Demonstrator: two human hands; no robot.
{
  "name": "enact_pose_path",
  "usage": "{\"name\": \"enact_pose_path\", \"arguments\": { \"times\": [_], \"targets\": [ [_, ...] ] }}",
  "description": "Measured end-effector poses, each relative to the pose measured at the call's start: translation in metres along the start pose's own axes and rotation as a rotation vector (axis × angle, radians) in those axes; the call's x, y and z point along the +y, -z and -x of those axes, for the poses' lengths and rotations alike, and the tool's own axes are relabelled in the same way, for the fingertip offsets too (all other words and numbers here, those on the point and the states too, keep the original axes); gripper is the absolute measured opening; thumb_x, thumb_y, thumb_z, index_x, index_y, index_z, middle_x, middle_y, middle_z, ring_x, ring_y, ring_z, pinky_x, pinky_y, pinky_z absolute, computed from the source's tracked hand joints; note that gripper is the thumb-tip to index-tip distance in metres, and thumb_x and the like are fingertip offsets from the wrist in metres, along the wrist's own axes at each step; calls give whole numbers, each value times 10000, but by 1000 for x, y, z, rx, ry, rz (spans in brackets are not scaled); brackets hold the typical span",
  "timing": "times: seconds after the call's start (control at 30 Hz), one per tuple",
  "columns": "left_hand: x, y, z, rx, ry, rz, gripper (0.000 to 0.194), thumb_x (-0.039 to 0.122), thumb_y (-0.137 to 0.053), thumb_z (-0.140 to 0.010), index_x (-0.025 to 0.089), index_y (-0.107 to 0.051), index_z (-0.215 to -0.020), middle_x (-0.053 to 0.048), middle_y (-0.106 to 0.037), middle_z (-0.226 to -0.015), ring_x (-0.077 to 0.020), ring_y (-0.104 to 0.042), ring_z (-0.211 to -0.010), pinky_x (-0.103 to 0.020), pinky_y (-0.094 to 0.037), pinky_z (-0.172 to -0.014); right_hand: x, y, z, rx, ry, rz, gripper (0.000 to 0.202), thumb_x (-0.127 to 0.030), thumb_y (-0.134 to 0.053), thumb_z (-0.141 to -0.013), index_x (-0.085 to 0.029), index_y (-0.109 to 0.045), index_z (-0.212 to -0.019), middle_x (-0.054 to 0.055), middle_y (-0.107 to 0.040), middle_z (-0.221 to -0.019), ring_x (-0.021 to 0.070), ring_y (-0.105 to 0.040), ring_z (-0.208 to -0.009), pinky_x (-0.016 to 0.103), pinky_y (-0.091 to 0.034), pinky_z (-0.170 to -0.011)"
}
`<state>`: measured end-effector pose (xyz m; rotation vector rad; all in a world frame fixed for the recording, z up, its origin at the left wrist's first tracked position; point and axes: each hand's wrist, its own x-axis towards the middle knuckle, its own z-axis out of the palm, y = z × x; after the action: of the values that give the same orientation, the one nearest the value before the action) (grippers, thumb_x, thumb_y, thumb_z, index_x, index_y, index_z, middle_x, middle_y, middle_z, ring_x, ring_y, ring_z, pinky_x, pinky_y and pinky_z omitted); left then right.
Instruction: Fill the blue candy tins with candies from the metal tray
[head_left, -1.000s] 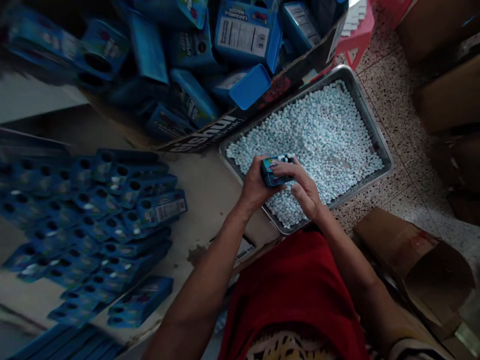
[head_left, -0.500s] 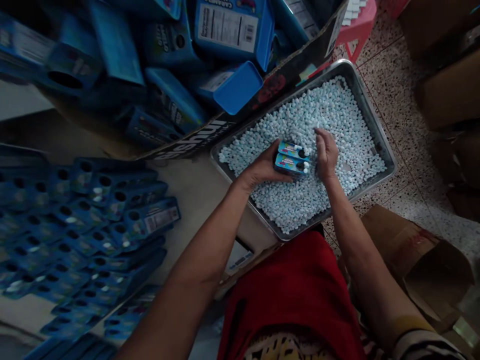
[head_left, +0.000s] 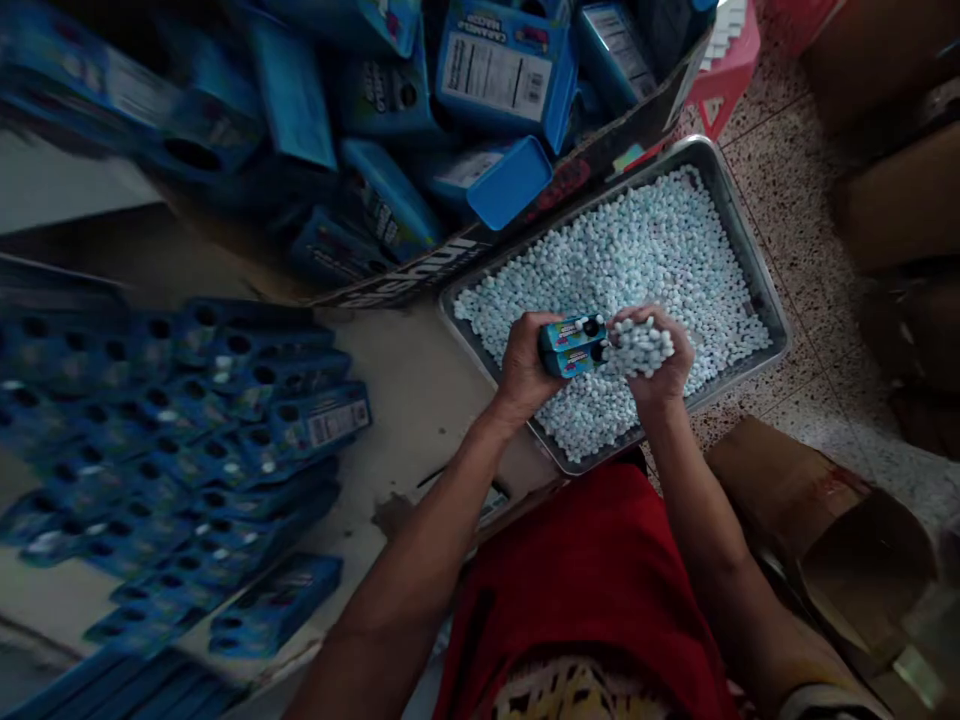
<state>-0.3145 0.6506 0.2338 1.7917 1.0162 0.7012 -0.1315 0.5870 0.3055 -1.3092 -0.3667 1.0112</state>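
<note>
We count two blue candy boxes (head_left: 568, 334), side by side above the metal tray (head_left: 742, 245); our left hand (head_left: 520, 368) is clamped on both. Bright printed faces, one dark round hole each. Our right hand (head_left: 670, 378), separate, cups one heap of whitish candies (head_left: 642, 345) over the tray, just beside the holes.

"CARAMELO" on a blue box (head_left: 495, 75), partial "shur" lettering on the cardboard carton (head_left: 431, 272).

Right hand (head_left: 666, 380) partly hidden by white pellets (head_left: 639, 345), standing blue boxes (head_left: 184, 462) blurred.
</note>
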Motion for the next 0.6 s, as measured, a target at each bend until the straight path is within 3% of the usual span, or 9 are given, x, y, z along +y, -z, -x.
{"name": "enact_pose_path", "arguments": {
  "times": [0.1,0.2,0.27,0.4,0.5,0.6],
  "targets": [
    [13,-1,3,6,55,-121,674,180,-929,-629,263,-591,-1206,-59,-717,-1179,-323,-701,-1144,-472,-577,-1008,-3,-27,18,50,177,146,298,-532,-633,-914,-276,-710,-782,45,-746,-924,244,-731,-1023,449,-582,-1065],
    [23,4,6,-33,156,-115,731,247,-1003,-579,261,-588,-1180,-38,-711,-1087,-324,-701,-1066,-444,-564,-914,-2,-38,4,33,211,282,304,-528,-665,-966,-273,-756,-827,30,-769,-933,214,-705,-969,415,-572,-1028],
    [26,10,8,-82,193,-71,753,298,-1031,-559,284,-585,-1166,-14,-697,-1014,-313,-706,-998,-416,-550,-846,-2,-41,-13,-51,192,363,363,-576,-657,-1002,-261,-761,-856,24,-770,-929,195,-689,-940,394,-567,-1003],
    [23,23,10,-140,214,-38,777,312,-1040,-510,307,-571,-1129,8,-697,-981,-289,-709,-919,-361,-519,-751,-5,-46,-31,-344,139,493,470,-681,-617,-1025,-249,-737,-884,19,-768,-929,190,-696,-943,394,-589,-989],
    [13,25,6,-84,213,-8,757,337,-1011,-553,288,-566,-1163,15,-710,-1008,-250,-697,-890,-329,-510,-731,-6,-47,-13,-511,239,673,582,-753,-458,-1083,-272,-784,-1108,53,-810,-1177,242,-733,-1182,513,-530,-1206],
    [1,19,2,-1,153,109,739,467,-986,-629,265,-550,-1191,2,-713,-1056,-224,-691,-900,-336,-549,-767,-5,-39,15,-606,384,927,769,-816,-273,-1089,-319,-630,-1554,75,-648,-1641,301,-498,-1632,619,-246,-1432]
  ]
}}
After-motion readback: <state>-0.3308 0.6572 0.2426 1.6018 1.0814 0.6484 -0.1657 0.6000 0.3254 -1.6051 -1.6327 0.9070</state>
